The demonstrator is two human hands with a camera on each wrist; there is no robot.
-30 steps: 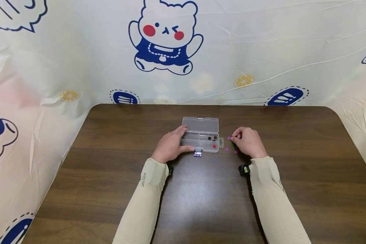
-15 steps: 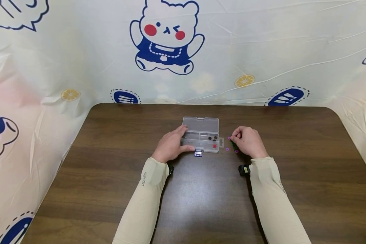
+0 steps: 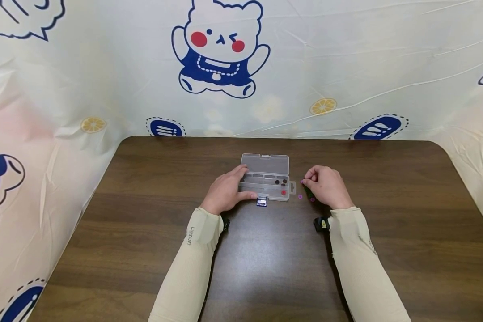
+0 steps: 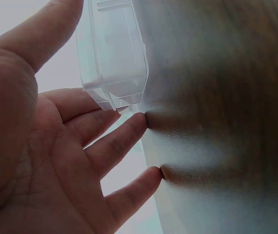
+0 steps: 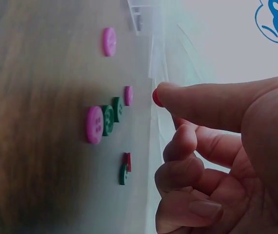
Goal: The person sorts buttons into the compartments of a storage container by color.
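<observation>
A clear plastic compartment box [image 3: 255, 190] lies on the table with its lid [image 3: 264, 164] swung back. My left hand [image 3: 225, 192] holds its left end, thumb at the front side, other fingers around the end and back; two fingertips touch the table in the left wrist view. Right of the box, my right hand [image 3: 328, 185] pinches a red button [image 5: 156, 97], of which only an edge shows at the thumb tip. Below it in the right wrist view lie loose buttons: pink [image 5: 95, 125], green [image 5: 108, 120] and a small red one [image 5: 129, 162].
In the box's right compartments sit a few dark buttons [image 3: 277, 182] and a red button [image 3: 283, 192]. A blue-edged latch [image 3: 261, 202] hangs at the front, and a hanging tab [image 3: 292, 188] sticks out right. A printed cloth [image 3: 290, 67] stands behind the brown table [image 3: 265, 268].
My right hand shifts very slightly, staying over the loose buttons. The left hand and the box stay as they were.
</observation>
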